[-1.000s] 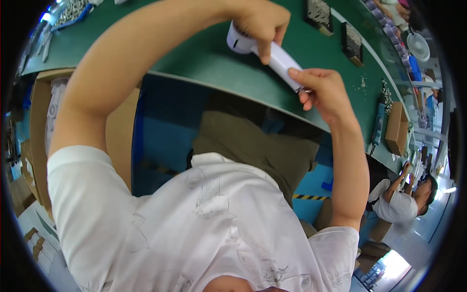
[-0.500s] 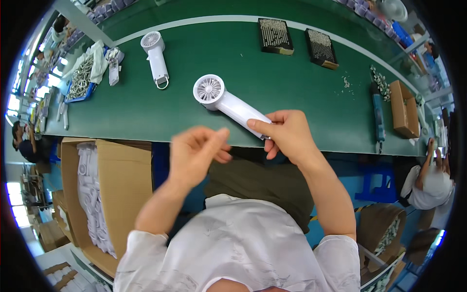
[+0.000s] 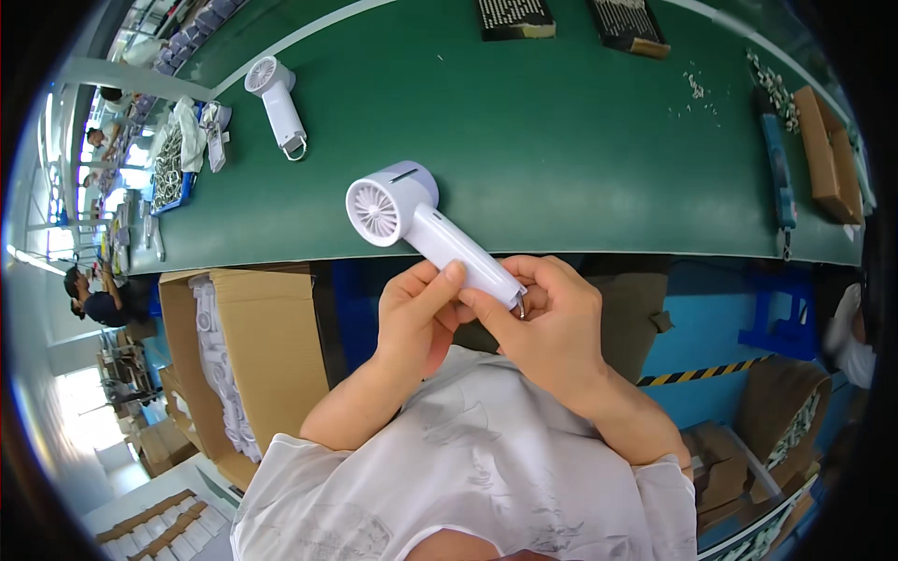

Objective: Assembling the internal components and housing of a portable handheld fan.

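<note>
A white handheld fan point(image 3: 458, 245) is held tilted at the table's near edge, its round grille head pointing up and to the left. My left hand point(image 3: 418, 313) pinches the lower part of its handle from the left. At the handle's base, my right hand point(image 3: 554, 323) grips around the end, where a small metal piece shows between the fingers. A second white handheld fan point(image 3: 281, 112), with a ring at its base, lies on the green table point(image 3: 561, 159) at the far left.
A blue tray of metal rings point(image 3: 171, 178) stands at the left. Two black trays of small parts point(image 3: 514, 21) point(image 3: 629, 28) lie at the back. An electric screwdriver point(image 3: 778, 168) and a small cardboard box point(image 3: 828, 159) are at right. A large carton point(image 3: 271, 327) holds white parts.
My left hand has moved in and taken hold of the fan's handle. The fan has come nearer to me and turned, showing the side of its head. The view has shifted.
</note>
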`<state>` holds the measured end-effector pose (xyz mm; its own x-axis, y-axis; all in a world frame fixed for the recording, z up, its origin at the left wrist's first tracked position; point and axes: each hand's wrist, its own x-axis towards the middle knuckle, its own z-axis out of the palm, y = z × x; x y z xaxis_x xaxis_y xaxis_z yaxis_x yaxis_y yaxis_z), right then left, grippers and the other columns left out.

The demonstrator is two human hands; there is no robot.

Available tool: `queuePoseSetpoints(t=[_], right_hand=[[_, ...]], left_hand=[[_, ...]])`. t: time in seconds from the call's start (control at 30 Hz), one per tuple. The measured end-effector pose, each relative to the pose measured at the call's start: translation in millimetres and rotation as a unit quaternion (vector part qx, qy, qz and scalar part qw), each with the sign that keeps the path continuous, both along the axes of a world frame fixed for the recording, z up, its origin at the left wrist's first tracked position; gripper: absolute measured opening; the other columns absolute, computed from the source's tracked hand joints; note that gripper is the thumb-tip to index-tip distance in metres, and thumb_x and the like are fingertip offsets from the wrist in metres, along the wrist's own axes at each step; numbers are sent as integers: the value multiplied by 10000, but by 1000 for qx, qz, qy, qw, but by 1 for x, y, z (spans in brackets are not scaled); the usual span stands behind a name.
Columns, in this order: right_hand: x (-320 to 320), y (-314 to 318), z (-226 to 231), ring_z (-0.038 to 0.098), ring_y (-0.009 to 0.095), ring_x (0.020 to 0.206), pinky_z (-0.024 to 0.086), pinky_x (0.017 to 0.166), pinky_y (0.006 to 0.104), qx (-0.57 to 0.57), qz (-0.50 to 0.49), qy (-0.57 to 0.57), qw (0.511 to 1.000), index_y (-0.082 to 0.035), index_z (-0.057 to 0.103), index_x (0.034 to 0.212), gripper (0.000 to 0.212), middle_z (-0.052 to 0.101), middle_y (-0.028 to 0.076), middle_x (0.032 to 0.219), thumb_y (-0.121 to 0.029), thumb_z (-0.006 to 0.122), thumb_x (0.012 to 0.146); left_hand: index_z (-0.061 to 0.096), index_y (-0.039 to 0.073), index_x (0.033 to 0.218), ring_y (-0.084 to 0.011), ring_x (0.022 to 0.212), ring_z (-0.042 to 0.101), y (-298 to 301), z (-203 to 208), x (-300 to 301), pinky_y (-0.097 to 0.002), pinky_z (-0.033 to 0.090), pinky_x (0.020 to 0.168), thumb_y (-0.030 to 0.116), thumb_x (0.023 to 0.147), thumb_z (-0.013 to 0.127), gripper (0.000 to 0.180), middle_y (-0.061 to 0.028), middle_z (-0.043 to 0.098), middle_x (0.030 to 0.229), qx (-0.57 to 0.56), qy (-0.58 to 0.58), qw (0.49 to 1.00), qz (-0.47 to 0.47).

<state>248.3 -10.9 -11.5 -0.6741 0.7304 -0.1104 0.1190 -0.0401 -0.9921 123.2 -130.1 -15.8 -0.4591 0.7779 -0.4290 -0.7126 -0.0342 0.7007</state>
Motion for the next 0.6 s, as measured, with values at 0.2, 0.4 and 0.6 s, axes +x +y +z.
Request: queuePoseSetpoints(t=[0.2,0.4,0.6], right_hand=[[10,-2,-22,726,146,881,616,663,235,72,13,62,995,83,654,1112,338,649,108,1108,0,839,841],[13,-2,-25,632,103,669,518,522,232,182,-20,88,979,18,662,1076,364,637,79,981,-75,887,805],[12,1,-29,639,97,673,515,507,215,230,-35,146,962,31,667,1058,412,657,83,943,-59,928,752]], left_hand=[[582,-70,1330,-327,1194,665,7,-12,9,-481,553,1025,184,1030,639,397,-241,653,1324,29,23,999,0],[567,-25,1381,-376,1262,626,2,-35,9,-529,515,1080,157,977,715,468,-234,648,1345,98,20,995,-11],[605,16,1341,-424,1326,578,2,-44,4,-575,488,1106,163,957,738,432,-233,663,1326,178,36,982,-41]])
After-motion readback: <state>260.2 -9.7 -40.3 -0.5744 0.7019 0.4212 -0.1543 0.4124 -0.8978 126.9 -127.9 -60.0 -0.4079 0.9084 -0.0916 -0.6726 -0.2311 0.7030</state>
